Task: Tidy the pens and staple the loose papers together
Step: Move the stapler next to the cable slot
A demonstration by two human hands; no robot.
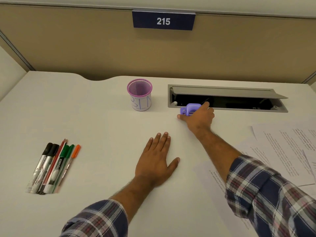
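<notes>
A small purple stapler (189,109) sits on the white desk (102,117) just in front of the cable tray. My right hand (199,117) reaches over it, thumb on its near side and fingers on the far side, gripping it. My left hand (158,159) lies flat on the desk with straight fingers, holding nothing. Several pens and markers (53,166) lie side by side at the left. A purple mesh pen cup (139,94) stands upright at the back centre. Loose printed papers (282,147) spread over the right side, partly under my right sleeve.
An open grey cable tray (227,99) with a raised lid is recessed in the desk behind the stapler. A beige partition with a blue sign reading 215 (163,20) closes off the back.
</notes>
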